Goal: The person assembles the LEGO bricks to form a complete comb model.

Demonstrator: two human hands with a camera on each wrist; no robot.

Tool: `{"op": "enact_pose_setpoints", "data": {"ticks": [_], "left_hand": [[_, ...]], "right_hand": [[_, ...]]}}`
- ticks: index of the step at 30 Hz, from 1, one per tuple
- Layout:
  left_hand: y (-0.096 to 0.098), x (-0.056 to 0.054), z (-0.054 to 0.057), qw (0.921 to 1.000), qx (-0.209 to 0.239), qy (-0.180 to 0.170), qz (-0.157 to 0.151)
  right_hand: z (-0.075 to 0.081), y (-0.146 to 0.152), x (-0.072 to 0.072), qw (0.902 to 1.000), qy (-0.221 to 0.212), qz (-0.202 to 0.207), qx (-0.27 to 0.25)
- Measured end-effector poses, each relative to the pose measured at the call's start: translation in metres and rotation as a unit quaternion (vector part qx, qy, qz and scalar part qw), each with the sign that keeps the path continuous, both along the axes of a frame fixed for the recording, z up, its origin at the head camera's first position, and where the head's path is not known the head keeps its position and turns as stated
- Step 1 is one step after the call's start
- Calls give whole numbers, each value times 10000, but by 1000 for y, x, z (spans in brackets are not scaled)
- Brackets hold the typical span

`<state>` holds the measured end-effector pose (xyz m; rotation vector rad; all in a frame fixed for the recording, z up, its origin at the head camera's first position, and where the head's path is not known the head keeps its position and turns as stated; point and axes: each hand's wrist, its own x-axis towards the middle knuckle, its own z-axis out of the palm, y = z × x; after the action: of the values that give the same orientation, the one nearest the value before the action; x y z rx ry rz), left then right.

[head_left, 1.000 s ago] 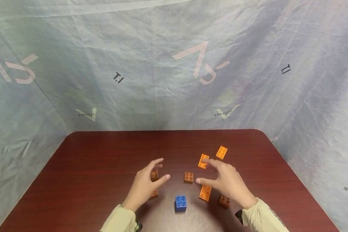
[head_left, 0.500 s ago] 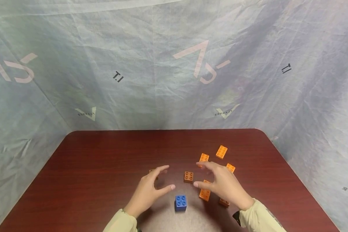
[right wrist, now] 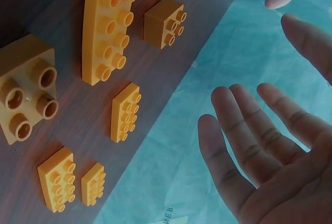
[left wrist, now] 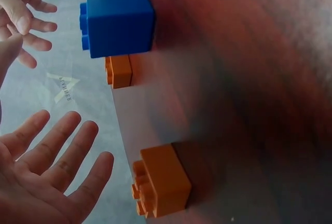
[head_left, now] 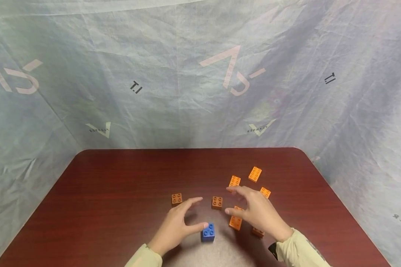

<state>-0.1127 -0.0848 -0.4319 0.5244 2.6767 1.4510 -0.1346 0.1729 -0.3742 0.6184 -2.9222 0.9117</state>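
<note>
In the head view my left hand (head_left: 175, 227) hovers over the table with fingers spread and nothing in them. Its thumb overlaps the corner of a blue four-stud toy brick (head_left: 208, 235); the left wrist view shows the fingers apart from this blue brick (left wrist: 122, 24). A brown four-stud brick (head_left: 176, 198) lies just beyond that hand. My right hand (head_left: 260, 212), also holding nothing, hovers with its thumb over a long orange brick (head_left: 235, 223). Between the hands sits another brown brick (head_left: 217, 203). Part of a brown brick (head_left: 258, 233) shows under the right wrist.
Flat orange bricks lie farther back on the right: one (head_left: 234, 180) by the right fingertips, one (head_left: 255, 174) behind it, and one (head_left: 265, 192) partly covered by the right hand. The dark red table (head_left: 120, 178) ends at a grey printed cloth (head_left: 173, 74).
My left hand has moved right toward the blue brick, uncovering the far brown brick and hiding a nearer one. The right hand shifted slightly left, then stayed about still. The bricks have not moved.
</note>
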Motion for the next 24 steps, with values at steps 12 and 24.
{"op": "enact_pose_setpoints", "data": {"ticks": [12, 24], "left_hand": [[4, 7, -7, 9992, -128, 70, -364], [8, 11, -14, 9975, -438, 376, -404]], "right_hand": [[-8, -2, 5, 9982, -202, 558, 104], [-13, -3, 7, 9960, -284, 791, 297]]}}
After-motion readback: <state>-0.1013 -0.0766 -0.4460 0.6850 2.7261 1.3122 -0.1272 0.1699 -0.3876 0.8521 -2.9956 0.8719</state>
